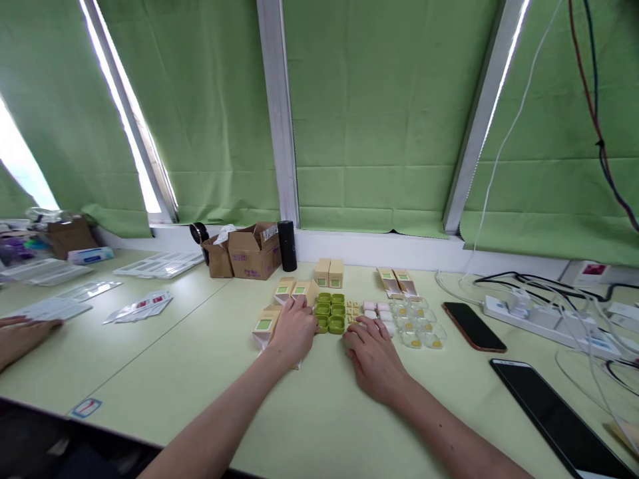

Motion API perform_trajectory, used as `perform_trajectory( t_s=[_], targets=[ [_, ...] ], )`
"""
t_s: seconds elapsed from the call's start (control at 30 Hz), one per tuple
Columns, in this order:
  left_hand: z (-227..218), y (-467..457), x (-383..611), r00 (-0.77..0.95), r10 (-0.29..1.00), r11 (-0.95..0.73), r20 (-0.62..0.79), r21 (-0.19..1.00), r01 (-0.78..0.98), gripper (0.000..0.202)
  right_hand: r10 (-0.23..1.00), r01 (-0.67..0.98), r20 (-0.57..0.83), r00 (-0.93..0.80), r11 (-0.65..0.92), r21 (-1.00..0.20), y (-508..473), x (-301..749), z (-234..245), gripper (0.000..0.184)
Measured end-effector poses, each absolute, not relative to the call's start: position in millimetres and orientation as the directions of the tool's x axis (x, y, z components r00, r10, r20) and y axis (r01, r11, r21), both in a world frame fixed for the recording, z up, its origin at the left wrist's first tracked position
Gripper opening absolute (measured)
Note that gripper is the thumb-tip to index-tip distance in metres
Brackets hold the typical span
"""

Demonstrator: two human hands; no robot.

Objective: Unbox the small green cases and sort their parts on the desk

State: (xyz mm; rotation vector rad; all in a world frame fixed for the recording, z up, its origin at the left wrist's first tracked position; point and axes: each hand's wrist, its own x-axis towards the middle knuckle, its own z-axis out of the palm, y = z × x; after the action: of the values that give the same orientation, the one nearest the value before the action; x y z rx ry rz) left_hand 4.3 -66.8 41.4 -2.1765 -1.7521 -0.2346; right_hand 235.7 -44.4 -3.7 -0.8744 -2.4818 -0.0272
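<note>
My left hand [295,327] rests low over the table with its fingers stretched out, between small cream boxes [264,324] and two columns of small green square cups [337,324]. Its fingertips reach the edge of the near-left cup and a box behind it. On the other side of the cups lies my right hand [372,356], fingers apart and slightly bent. They are beside tiny yellow pieces [352,309] and small white and pink round pieces [384,316], partly covering them. Clear shallow dishes with yellow centres [412,339] stand to the right.
Two cream boxes [328,273] and two open box trays [398,283] stand behind. Phones [474,326], a tablet-like device [559,412] and a power strip [549,326] lie right. Cardboard boxes [252,256] and a black cylinder [287,246] stand back left. Another person's hand [27,336] is far left.
</note>
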Motion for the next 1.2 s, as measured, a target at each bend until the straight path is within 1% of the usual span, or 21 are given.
perform_trajectory(
  t_s=[0.13,0.23,0.27,0.33,0.4,0.47,0.53,0.63,0.87,1.03,1.1,1.2],
  targets=[
    [45,-70,6,0.215,0.92,-0.175,0.327,-0.15,0.973,0.023,0.57,0.582,0.48,-0.667,0.801,-0.143,-44,236,-4,0.025],
    [51,-76,2,0.154,0.912,-0.136,0.38,-0.073,0.988,0.012,0.564,0.578,0.489,-0.665,0.804,-0.14,-44,237,-6,0.024],
    [53,-78,0,0.117,0.907,-0.113,0.406,-0.034,0.993,0.012,0.563,0.577,0.492,-0.665,0.804,-0.141,-44,237,-6,0.024],
    [55,-82,-6,0.036,0.902,-0.059,0.43,0.041,0.997,0.024,0.562,0.577,0.497,-0.661,0.804,-0.143,-44,237,-7,0.023],
    [57,-84,-12,-0.028,0.917,-0.006,0.398,0.082,0.997,0.032,0.563,0.578,0.501,-0.658,0.803,-0.143,-43,237,-7,0.022],
    [57,-85,-15,-0.061,0.938,0.034,0.34,0.086,0.996,0.033,0.566,0.581,0.5,-0.656,0.801,-0.143,-44,236,-7,0.022],
    [57,-85,-16,-0.071,0.951,0.051,0.301,0.074,0.996,0.029,0.573,0.587,0.49,-0.657,0.796,-0.144,-44,237,-7,0.022],
    [57,-84,-17,-0.071,0.954,0.055,0.291,0.065,0.996,0.024,0.583,0.596,0.475,-0.659,0.79,-0.143,-46,237,-4,0.022],
    [56,-83,-22,-0.062,0.944,0.049,0.324,0.049,0.998,0.024,0.589,0.602,0.458,-0.665,0.787,-0.138,-47,237,0,0.023],
    [56,-82,-22,-0.055,0.932,0.02,0.359,0.1,0.995,0.025,0.558,0.575,0.487,-0.672,0.807,-0.132,-46,238,-3,0.019],
    [58,-82,-20,-0.057,0.916,0.007,0.396,0.128,0.992,0.023,0.564,0.58,0.453,-0.691,0.806,-0.119,-49,238,-3,0.019],
    [62,-82,-16,-0.052,0.888,-0.023,0.458,0.157,0.987,0.02,0.581,0.582,0.363,-0.728,0.804,-0.12,-57,239,-1,0.018]
  ],
)
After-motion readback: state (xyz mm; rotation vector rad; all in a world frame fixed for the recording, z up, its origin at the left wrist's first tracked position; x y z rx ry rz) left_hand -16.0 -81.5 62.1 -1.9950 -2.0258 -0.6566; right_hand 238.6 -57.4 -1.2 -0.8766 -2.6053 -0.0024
